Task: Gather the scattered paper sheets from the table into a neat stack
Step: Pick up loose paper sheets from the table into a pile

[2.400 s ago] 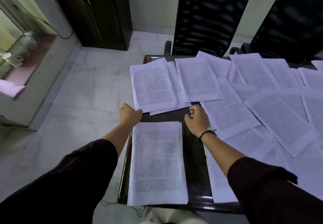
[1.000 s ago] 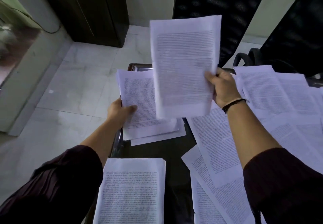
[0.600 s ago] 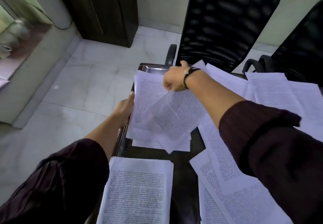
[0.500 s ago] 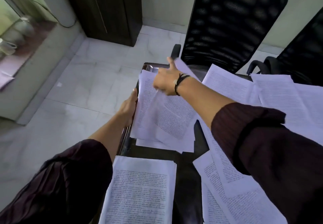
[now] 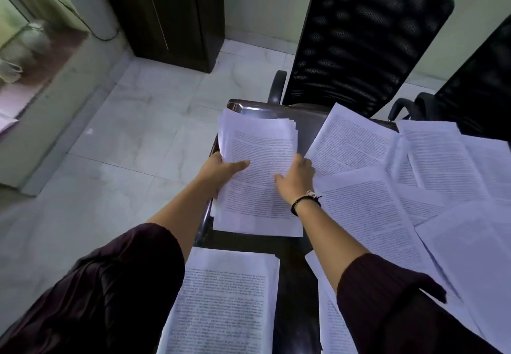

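A bundle of printed sheets (image 5: 260,143) lies at the far left corner of the dark table (image 5: 282,245), its far edges fanned. My left hand (image 5: 221,172) grips the bundle's left edge, thumb on top. My right hand (image 5: 297,175) holds its right edge, thumb lying on the top page. A second pile of sheets (image 5: 224,306) sits near me at the table's front left. Several loose printed pages (image 5: 387,204) cover the table's right side, overlapping one another.
Two black mesh office chairs (image 5: 359,38) stand behind the table's far edge. A dark wooden cabinet (image 5: 166,10) stands on the white tiled floor (image 5: 124,146) to the left. The table's left edge runs just under my left hand.
My right hand lifted a sheet from the right, swung it over and laid it on the left bundle. Both hands now hold that bundle by its sides.
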Tool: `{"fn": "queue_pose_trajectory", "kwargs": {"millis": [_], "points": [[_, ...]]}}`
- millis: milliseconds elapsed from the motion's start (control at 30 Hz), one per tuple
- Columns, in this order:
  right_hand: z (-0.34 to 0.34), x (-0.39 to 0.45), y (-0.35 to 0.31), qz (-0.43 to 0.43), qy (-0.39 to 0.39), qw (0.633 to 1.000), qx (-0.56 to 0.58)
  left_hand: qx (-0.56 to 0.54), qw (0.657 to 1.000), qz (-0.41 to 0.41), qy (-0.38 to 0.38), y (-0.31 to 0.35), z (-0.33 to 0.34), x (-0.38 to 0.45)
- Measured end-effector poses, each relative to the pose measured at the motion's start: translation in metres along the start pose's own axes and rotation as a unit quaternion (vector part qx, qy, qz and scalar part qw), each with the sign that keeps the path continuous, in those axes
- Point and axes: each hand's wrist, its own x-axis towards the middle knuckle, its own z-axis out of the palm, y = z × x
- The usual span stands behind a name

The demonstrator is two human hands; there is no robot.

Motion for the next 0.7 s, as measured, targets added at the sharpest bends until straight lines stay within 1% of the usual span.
{"fn": "queue_pose_trajectory", "kwargs": {"millis": [67, 100, 167, 200, 233, 267, 333, 367, 400, 433, 533, 633, 700], "points": [[0.0, 0.004, 0.004, 0.006, 0.017, 0.999, 0.05, 0.003, 1.0, 0.0, -0.013, -0.003, 0.002, 0.001], [-0.001, 0.004, 0.006, 0.003, 0.014, 0.999, 0.05, -0.001, 1.0, 0.0, -0.016, -0.004, 0.002, 0.001], [-0.002, 0.001, 0.009, -0.037, -0.016, 0.998, 0.052, -0.021, 1.0, -0.009, -0.016, -0.007, 0.002, 0.002], [-0.004, 0.002, 0.011, -0.05, -0.022, 0.996, 0.069, -0.033, 0.999, -0.012, -0.019, -0.009, 0.002, 0.001], [-0.01, 0.004, 0.013, -0.046, -0.013, 0.995, 0.088, -0.045, 0.999, -0.019, -0.018, -0.012, 0.002, 0.002], [-0.018, 0.008, 0.017, -0.035, 0.017, 0.995, 0.093, -0.054, 0.998, -0.021, -0.019, -0.013, 0.003, 0.001], [-0.039, 0.021, 0.032, 0.017, 0.095, 0.993, 0.067, -0.076, 0.997, -0.028, -0.011, -0.018, 0.005, 0.001], [-0.05, 0.028, 0.041, 0.051, 0.122, 0.99, 0.048, -0.086, 0.996, -0.031, -0.006, -0.018, 0.006, 0.001], [-0.06, 0.034, 0.049, 0.087, 0.131, 0.987, 0.025, -0.092, 0.995, -0.035, -0.002, -0.017, 0.007, 0.001], [-0.069, 0.038, 0.054, 0.12, 0.127, 0.985, -0.007, -0.097, 0.995, -0.038, 0.004, -0.016, 0.007, 0.001], [-0.099, 0.038, 0.073, 0.214, 0.07, 0.969, -0.097, -0.1, 0.994, -0.042, 0.007, -0.014, 0.008, 0.003], [-0.127, 0.036, 0.108, 0.296, 0.001, 0.945, -0.14, -0.094, 0.995, -0.039, 0.008, -0.016, 0.008, 0.003], [-0.134, 0.033, 0.13, 0.317, -0.048, 0.934, -0.16, -0.092, 0.995, -0.038, 0.011, -0.016, 0.008, 0.002]]}}
